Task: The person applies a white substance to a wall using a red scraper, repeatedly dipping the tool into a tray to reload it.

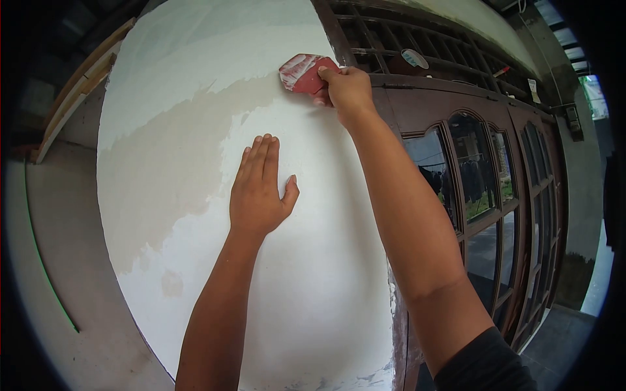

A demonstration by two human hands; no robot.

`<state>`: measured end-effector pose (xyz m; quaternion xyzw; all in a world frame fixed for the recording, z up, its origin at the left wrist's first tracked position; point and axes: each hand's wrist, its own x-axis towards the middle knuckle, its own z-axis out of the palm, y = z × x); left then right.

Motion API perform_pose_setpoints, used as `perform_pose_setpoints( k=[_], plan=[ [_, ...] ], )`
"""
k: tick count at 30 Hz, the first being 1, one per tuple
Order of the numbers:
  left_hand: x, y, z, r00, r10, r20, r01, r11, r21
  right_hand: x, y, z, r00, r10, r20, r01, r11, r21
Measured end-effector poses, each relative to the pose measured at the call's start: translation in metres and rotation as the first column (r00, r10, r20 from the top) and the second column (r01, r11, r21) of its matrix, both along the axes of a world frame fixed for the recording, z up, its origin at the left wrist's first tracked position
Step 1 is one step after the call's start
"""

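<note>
My right hand [350, 91] grips a red putty scraper [305, 74] smeared with white putty, thumb on its near face. The scraper is held up at the wall's upper right, close to the dark door frame. My left hand [259, 189] lies flat with fingers stretched upward over the white wall [306, 260], holding nothing. Fresh white putty covers the wall's lower and right part. A bare greyish-beige patch [173, 153] runs diagonally to the left of my left hand, up toward the scraper.
Right of the wall stand brown wooden doors [424, 107] with glass panes, below a dark slatted vent [372, 42]. A round white-lidded object [415, 58] sits on the ledge above the doors. At left are wooden strips [81, 91] and a thin green line [40, 251] on a grey wall.
</note>
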<state>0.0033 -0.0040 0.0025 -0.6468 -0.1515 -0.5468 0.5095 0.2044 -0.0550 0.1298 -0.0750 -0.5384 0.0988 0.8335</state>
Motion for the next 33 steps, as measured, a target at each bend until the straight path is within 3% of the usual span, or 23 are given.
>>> perform_pose_setpoints(
  k=[2,7,11,13,14,16,19,22,23,26,28,30,33],
  plan=[
    [-0.001,-0.001,-0.001,1.000,0.009,-0.004,-0.009,1.000,-0.008,0.001,0.007,-0.002,0.964,-0.254,0.080,0.265,0.946,-0.189],
    [-0.001,-0.001,-0.001,1.000,0.011,0.002,-0.011,1.000,0.004,0.019,0.006,-0.065,0.973,-0.225,-0.054,0.208,0.952,-0.224],
    [0.000,-0.001,-0.007,0.999,0.016,0.033,-0.016,1.000,-0.006,0.020,0.007,-0.111,0.989,0.032,-0.143,-0.050,0.991,-0.123],
    [0.001,-0.003,-0.025,0.989,-0.038,0.140,0.042,0.999,-0.030,0.014,0.000,-0.148,0.969,0.164,-0.185,-0.179,0.982,-0.064],
    [0.001,-0.011,-0.043,0.989,-0.024,0.146,0.029,0.999,-0.036,0.008,-0.008,-0.172,0.958,0.217,-0.189,-0.231,0.971,-0.055],
    [0.001,-0.035,-0.104,0.915,-0.240,0.324,0.294,0.948,-0.125,-0.011,-0.025,-0.232,0.944,0.282,-0.168,-0.300,0.950,-0.088],
    [-0.016,-0.073,-0.224,0.783,-0.301,0.545,0.499,0.827,-0.260,-0.035,-0.039,-0.340,0.940,0.333,-0.080,-0.340,0.887,-0.313],
    [-0.042,-0.102,-0.353,0.668,-0.169,0.725,0.585,0.720,-0.372,-0.063,-0.046,-0.447,0.851,0.523,-0.036,-0.444,0.682,-0.581],
    [-0.040,-0.106,-0.352,0.665,-0.155,0.731,0.566,0.743,-0.357,-0.067,-0.047,-0.466,0.816,0.575,-0.058,-0.480,0.618,-0.622],
    [-0.074,-0.137,-0.460,0.604,0.102,0.790,0.577,0.628,-0.522,-0.087,-0.061,-0.536,0.710,0.697,-0.103,-0.490,0.383,-0.783],
    [-0.088,-0.174,-0.499,0.565,0.249,0.786,0.590,0.544,-0.596,-0.107,-0.072,-0.587,0.674,0.707,-0.214,-0.485,0.205,-0.850],
    [-0.111,-0.193,-0.538,0.586,0.272,0.763,0.539,0.573,-0.618,-0.130,-0.106,-0.620,0.663,0.675,-0.324,-0.555,0.154,-0.817],
    [-0.143,-0.229,-0.557,0.582,0.403,0.706,0.489,0.520,-0.700,-0.169,-0.145,-0.646,0.638,0.606,-0.475,-0.577,-0.033,-0.816]
  ],
)
